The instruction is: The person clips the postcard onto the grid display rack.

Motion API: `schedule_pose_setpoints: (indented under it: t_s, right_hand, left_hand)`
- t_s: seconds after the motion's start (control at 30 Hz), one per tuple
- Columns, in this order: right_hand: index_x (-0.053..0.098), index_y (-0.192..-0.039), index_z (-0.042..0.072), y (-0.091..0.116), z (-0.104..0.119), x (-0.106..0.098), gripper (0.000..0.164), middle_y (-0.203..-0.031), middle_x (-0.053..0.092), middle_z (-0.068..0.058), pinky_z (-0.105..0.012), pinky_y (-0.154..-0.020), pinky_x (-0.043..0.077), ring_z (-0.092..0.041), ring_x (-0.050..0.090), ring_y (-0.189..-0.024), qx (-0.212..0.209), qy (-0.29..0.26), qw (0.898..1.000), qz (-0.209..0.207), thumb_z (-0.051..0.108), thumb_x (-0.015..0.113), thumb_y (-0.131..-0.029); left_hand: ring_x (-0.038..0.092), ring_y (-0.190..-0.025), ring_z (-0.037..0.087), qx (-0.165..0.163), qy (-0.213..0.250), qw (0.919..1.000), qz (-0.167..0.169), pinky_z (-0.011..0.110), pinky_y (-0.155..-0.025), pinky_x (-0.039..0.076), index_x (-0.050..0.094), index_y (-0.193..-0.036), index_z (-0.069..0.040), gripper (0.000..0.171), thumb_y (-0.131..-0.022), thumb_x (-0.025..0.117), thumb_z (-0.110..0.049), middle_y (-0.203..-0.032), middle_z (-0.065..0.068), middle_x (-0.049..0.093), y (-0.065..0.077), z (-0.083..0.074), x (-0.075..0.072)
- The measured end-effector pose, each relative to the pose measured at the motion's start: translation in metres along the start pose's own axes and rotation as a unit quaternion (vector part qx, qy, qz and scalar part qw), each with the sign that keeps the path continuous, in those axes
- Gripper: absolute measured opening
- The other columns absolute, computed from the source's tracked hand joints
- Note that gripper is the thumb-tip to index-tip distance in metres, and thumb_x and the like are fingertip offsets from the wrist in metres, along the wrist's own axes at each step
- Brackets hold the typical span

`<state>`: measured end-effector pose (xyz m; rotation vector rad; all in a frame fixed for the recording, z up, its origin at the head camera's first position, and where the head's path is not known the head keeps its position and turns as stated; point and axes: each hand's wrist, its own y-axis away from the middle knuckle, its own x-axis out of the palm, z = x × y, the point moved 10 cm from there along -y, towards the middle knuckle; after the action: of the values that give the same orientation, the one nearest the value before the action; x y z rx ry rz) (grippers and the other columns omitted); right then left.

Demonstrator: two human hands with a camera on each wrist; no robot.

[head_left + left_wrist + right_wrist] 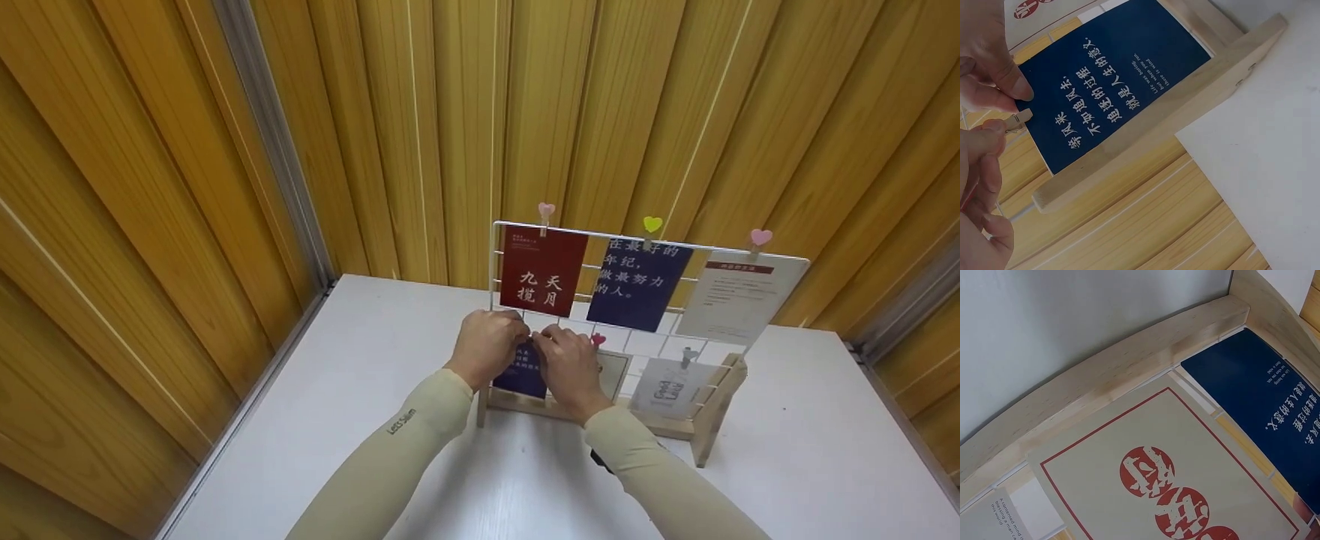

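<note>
A dark blue card (1112, 84) with white writing stands against the lower left of a white wire grid rack (600, 232). My left hand (486, 345) pinches a small wooden clip (1018, 119) whose tip overlaps the card's top edge. Beside it, my right hand (574, 367) holds the top of the same card, with the thumb (1019, 87) pressed on its front. Just right of the blue card, a beige card (1100, 455) with a red border and red round characters is partly hidden by my right hand in the head view.
Above hang a red card (544, 262), another blue card (637, 289) and a pale card (724, 300), under heart-topped clips. A translucent card (667, 390) hangs lower right. The wooden base (716, 420) stands on a white table (360, 330) before wood-pattern walls.
</note>
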<state>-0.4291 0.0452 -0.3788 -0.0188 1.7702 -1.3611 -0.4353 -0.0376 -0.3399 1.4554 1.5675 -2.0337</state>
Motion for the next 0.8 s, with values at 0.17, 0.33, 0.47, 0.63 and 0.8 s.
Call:
schedule_pose_setpoints:
  t_s: [0.17,0.33,0.47,0.63,0.8]
  right_hand:
    - [0.075,-0.094,0.003,-0.0005,-0.0009,0.0002,0.020,-0.087,0.065,-0.008,-0.040,-0.058,0.046,-0.027,0.065,-0.074,0.000,0.008,1.000,-0.001,-0.004,0.077,-0.075]
    - [0.076,-0.092,0.003,-0.0007,0.0006,-0.0001,0.020,-0.085,0.064,-0.007,-0.039,-0.056,0.045,-0.026,0.064,-0.071,-0.009,0.017,1.000,-0.010,-0.004,0.077,-0.073]
    - [0.076,-0.091,0.004,-0.0019,0.0013,-0.0009,0.016,-0.085,0.065,-0.006,-0.039,-0.056,0.045,-0.025,0.064,-0.071,-0.002,0.012,1.000,-0.013,-0.002,0.076,-0.077]
    - [0.075,-0.092,0.004,-0.0012,0.0013,-0.0006,0.015,-0.085,0.065,-0.005,-0.039,-0.057,0.045,-0.024,0.063,-0.071,0.000,0.008,1.000,-0.011,-0.001,0.076,-0.078]
    - [0.075,-0.093,0.004,-0.0001,0.0017,-0.0011,0.015,-0.085,0.064,-0.005,-0.039,-0.057,0.045,-0.024,0.063,-0.071,-0.002,0.011,1.000,-0.008,-0.001,0.076,-0.078]
  left_hand:
    - [0.069,-0.071,0.011,-0.008,0.017,0.9998,-0.004,0.028,-0.066,0.055,0.081,-0.081,-0.017,0.018,-0.082,0.073,-0.001,-0.081,-0.006,0.073,-0.0010,0.0032,0.0014]
    - [0.069,-0.071,0.011,-0.008,0.016,0.9998,-0.001,0.029,-0.066,0.055,0.081,-0.082,-0.017,0.016,-0.083,0.074,-0.003,-0.082,-0.007,0.073,-0.0008,0.0038,0.0032]
    - [0.069,-0.070,0.011,-0.007,0.010,0.9999,0.000,0.029,-0.065,0.055,0.081,-0.082,-0.018,0.016,-0.083,0.074,-0.004,-0.081,-0.007,0.073,-0.0004,0.0036,0.0026]
    - [0.070,-0.071,0.011,-0.017,0.002,0.9998,0.014,0.029,-0.065,0.056,0.081,-0.085,-0.018,0.012,-0.086,0.074,-0.009,-0.083,-0.006,0.073,-0.0008,0.0043,0.0052]
    - [0.070,-0.074,0.013,-0.030,-0.006,0.9994,0.018,0.030,-0.068,0.056,0.081,-0.089,-0.018,0.009,-0.088,0.075,-0.012,-0.087,-0.003,0.074,-0.0007,0.0042,0.0078]
